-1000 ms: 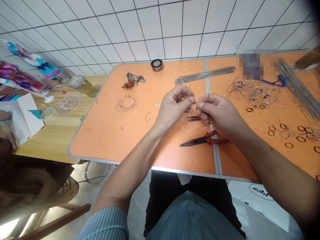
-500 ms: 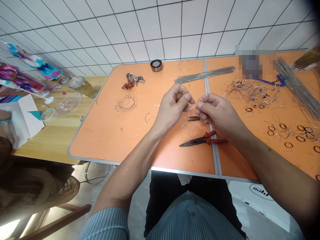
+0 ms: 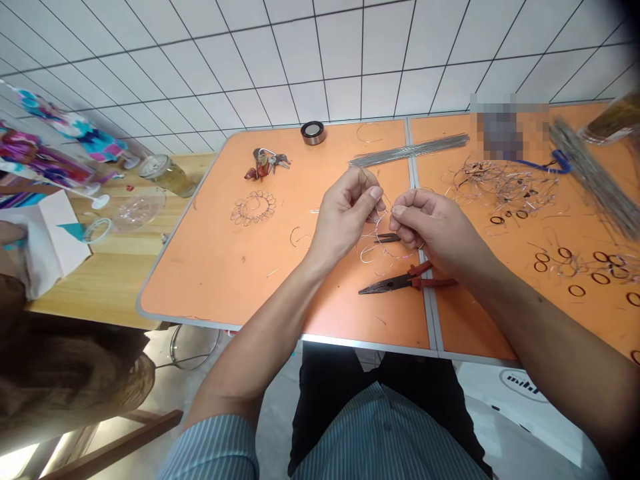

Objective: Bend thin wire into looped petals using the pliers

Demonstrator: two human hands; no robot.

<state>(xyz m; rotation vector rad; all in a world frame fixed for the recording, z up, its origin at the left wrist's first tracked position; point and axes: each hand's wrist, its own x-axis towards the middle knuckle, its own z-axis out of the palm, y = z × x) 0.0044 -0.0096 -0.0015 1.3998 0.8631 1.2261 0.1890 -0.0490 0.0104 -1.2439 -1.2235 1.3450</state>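
Note:
My left hand [image 3: 354, 205] pinches a thin metal wire above the orange table [image 3: 215, 280]. Close beside it, my right hand [image 3: 425, 217] also has its fingers pressed together on the wire. A curved, looped stretch of the wire [image 3: 371, 251] hangs below both hands. Beneath them lie long-nose pliers [image 3: 400, 283] with red handles, jaws pointing left. The dark jaws of a second tool [image 3: 386, 238] show between the hands; the rest of it is hidden. To the left lies a ring of wire petals [image 3: 253, 209].
Straight wires lie in a bundle [image 3: 410, 151] at the back. A roll of tape [image 3: 313, 133] and a bunch of keys [image 3: 267, 165] are farther left. On the right are tangled wires [image 3: 510, 187], dark rings [image 3: 577, 291] and a thicker wire bundle [image 3: 597, 177].
The wire's loop beneath my hands has shifted and now hangs wider and rounder. My left fingers have moved slightly left, widening the gap between the hands.

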